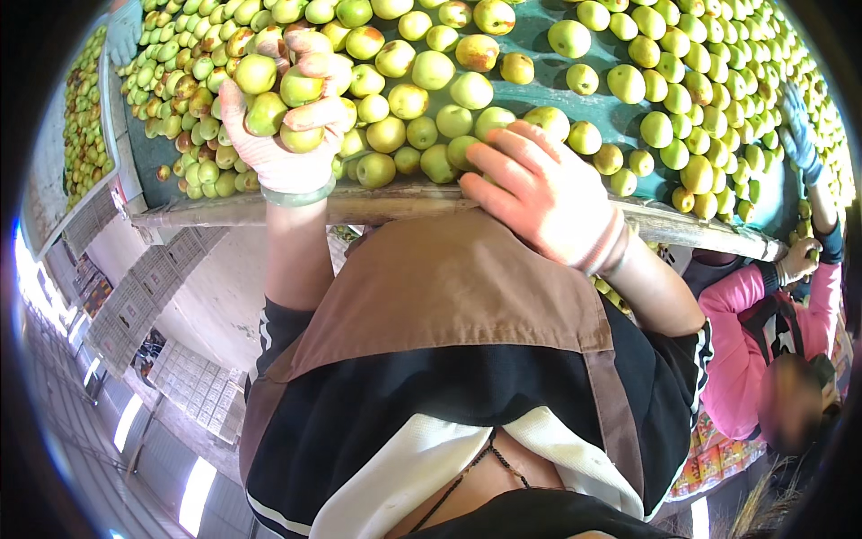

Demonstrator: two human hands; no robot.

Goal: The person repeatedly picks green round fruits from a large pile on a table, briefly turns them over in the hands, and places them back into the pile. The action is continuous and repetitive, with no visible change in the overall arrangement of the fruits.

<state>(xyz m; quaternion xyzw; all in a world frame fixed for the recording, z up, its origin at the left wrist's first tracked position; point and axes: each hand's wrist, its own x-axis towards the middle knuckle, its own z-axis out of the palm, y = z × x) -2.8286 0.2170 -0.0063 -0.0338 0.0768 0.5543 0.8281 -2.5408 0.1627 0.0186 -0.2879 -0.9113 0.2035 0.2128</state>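
Observation:
My left hand [289, 135], in a thin pale glove, is turned palm up. Its fingers curl around several green jujubes [266, 113], some with brown patches on others nearby. A pale bangle [298, 195] circles that wrist. My right hand [539, 188], gloved too, lies back up over the wooden front edge [397, 202] of the sorting table. Its fingertips touch jujubes [465, 152] along that edge; the palm is hidden, so whether it holds one cannot be told. Many loose jujubes [411, 101] spread over the table's green surface [613, 128].
At the right, a person in pink [734, 296] has one blue-gloved hand [800, 131] among the fruit and another gloved hand [799, 261] at the table's end. Another gloved hand [124, 34] shows at the upper left, near a tray of jujubes [87, 135]. Stacked cartons [151, 290] stand lower left.

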